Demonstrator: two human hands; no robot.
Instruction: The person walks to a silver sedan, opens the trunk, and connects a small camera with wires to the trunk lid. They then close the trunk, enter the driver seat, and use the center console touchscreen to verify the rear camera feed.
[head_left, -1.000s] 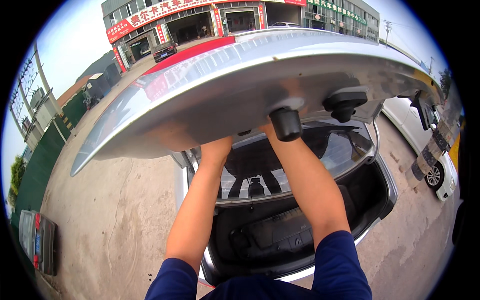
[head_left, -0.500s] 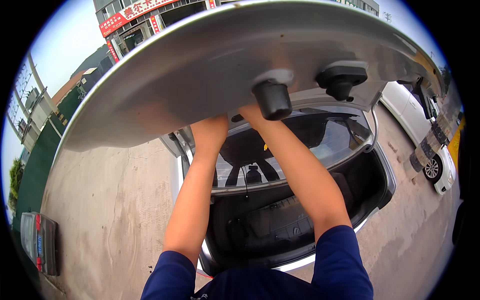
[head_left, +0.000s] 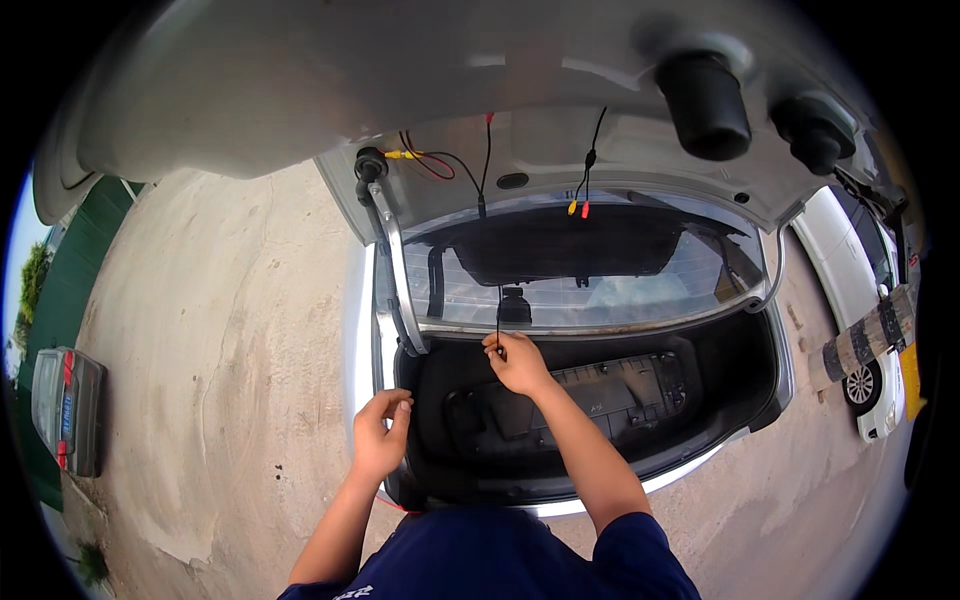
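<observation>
My right hand (head_left: 517,363) is over the back of the open car boot, its fingertips pinched on a thin black cable (head_left: 500,312) that hangs in front of the rear window. My left hand (head_left: 380,436) is lower, above the boot's left edge, with fingers curled toward the thumb; what they hold, if anything, does not show. Overhead, a black cable with yellow and red plugs (head_left: 578,210) dangles from the raised boot lid (head_left: 300,90). Another dark cable with a yellow connector (head_left: 402,155) loops near the lid's left hinge arm (head_left: 398,262).
A black plastic trim panel (head_left: 600,397) lies in the boot. Two black rubber-like fittings, a cup-shaped one (head_left: 703,105) and a stepped one (head_left: 812,133), stick out from the lid. A striped post (head_left: 870,337) and a white car (head_left: 835,262) stand right; a dark car (head_left: 82,412) is at left.
Both hands have come down from under the lid. The right now pinches the thin cable; the left has dropped to the boot's left edge. More of the lid's underside and its hanging cables shows.
</observation>
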